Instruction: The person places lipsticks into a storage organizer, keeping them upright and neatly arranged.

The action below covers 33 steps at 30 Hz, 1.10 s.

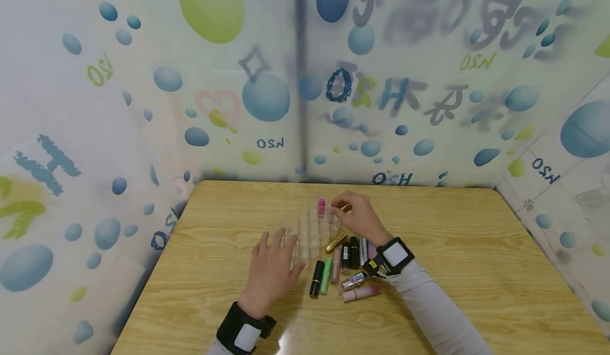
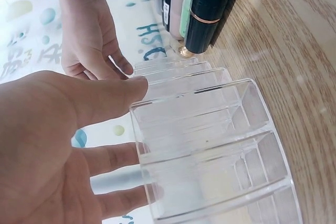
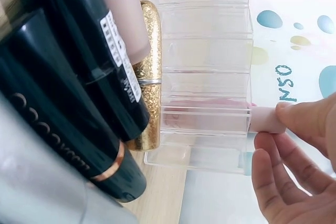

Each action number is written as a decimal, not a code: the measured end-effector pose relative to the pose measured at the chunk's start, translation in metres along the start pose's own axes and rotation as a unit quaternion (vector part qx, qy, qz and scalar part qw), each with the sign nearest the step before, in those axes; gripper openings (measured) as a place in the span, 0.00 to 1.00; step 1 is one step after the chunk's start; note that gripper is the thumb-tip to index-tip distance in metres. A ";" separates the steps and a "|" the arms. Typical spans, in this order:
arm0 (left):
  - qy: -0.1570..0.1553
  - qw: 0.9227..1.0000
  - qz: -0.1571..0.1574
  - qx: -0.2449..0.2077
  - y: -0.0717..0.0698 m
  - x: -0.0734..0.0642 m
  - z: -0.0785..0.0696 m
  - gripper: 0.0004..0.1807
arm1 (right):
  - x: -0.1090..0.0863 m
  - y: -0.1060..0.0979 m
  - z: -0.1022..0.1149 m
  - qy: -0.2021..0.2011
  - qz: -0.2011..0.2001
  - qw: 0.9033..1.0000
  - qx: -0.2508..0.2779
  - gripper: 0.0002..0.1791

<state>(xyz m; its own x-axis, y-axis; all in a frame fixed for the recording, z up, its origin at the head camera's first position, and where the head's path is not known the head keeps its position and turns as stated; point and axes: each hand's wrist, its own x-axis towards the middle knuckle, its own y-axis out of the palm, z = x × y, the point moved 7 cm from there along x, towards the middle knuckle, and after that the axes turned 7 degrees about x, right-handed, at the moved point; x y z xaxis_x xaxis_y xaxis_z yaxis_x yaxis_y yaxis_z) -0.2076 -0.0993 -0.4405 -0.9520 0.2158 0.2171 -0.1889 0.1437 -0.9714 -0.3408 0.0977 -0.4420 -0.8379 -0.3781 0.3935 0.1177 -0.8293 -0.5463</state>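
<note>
A clear lipstick organizer (image 1: pixel 305 233) with rows of compartments stands on the table. My left hand (image 1: pixel 274 265) rests against its left end, fingers spread and fairly straight; the thumb (image 2: pixel 123 90) lies by the rim. At the organizer's other end, my right hand (image 1: pixel 357 214) pinches the pale pink end of a lip gloss tube (image 3: pixel 268 120) between thumb and fingers. The rest of that tube sits inside a compartment. Beside it, a bright pink lipstick (image 1: pixel 321 205) stands in another compartment. A gold lipstick (image 3: pixel 152 40) lies against the organizer's near side.
In front of the organizer lie several more cosmetics: a black tube (image 1: pixel 316 279), a light green tube (image 1: pixel 326 275), a dusty pink tube (image 1: pixel 335 265), further black tubes (image 1: pixel 355 253) and a pink gloss (image 1: pixel 361 293). A patterned wall (image 1: pixel 257 164) borders the table's (image 1: pixel 457 228) back edge.
</note>
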 end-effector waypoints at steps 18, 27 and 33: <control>-0.001 1.000 0.004 -0.012 0.000 0.001 -0.001 0.31 | -0.004 -0.009 0.006 -0.007 0.000 1.000 -0.007 0.08; 0.010 0.999 -0.025 -0.035 -0.002 0.003 -0.004 0.28 | -0.019 -0.024 0.005 -0.009 -0.014 1.000 -0.002 0.07; 0.031 0.995 -0.074 -0.055 -0.004 0.004 -0.009 0.25 | -0.035 -0.038 -0.008 0.015 0.001 1.000 -0.018 0.07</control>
<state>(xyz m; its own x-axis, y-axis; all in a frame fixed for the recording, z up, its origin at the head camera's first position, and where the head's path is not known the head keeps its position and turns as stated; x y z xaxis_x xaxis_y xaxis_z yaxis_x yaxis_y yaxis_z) -0.2080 -0.0899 -0.4347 -0.8986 0.2426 0.3656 -0.2951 0.2826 -0.9127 -0.3200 0.1458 -0.4406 -0.8540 -0.3656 0.3702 0.0993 -0.8130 -0.5738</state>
